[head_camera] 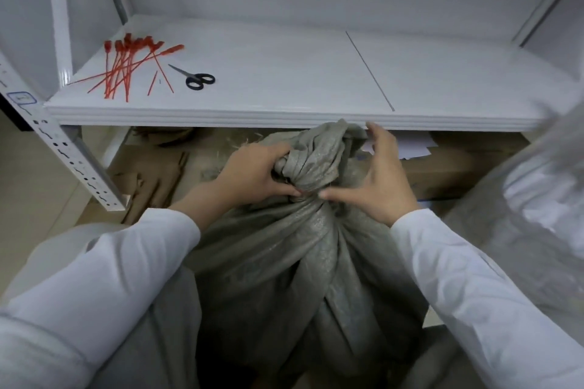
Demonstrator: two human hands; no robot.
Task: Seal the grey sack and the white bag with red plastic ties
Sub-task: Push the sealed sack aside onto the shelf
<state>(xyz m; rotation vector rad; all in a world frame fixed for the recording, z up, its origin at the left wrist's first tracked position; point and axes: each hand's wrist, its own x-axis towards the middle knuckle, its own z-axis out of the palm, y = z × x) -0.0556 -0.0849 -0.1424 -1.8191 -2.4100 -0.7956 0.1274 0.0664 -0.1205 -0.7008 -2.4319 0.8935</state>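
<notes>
Left hand (252, 174) around grey sack (284, 262) neck

One grey sack (284, 262), two hands (252, 175) (384, 181), one pair of scissors (196, 78), about a dozen tangled red ties (124, 68).

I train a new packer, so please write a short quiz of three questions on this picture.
1. True or false: the black scissors lie on the white shelf, right of the red ties.
2. Which of the hands has fingers curled round the bunched neck of the grey sack? A) left B) right C) neither
3. What colour are the person's sleeves?
Key: 1 true; 2 A, the left hand; 3 white.
</notes>
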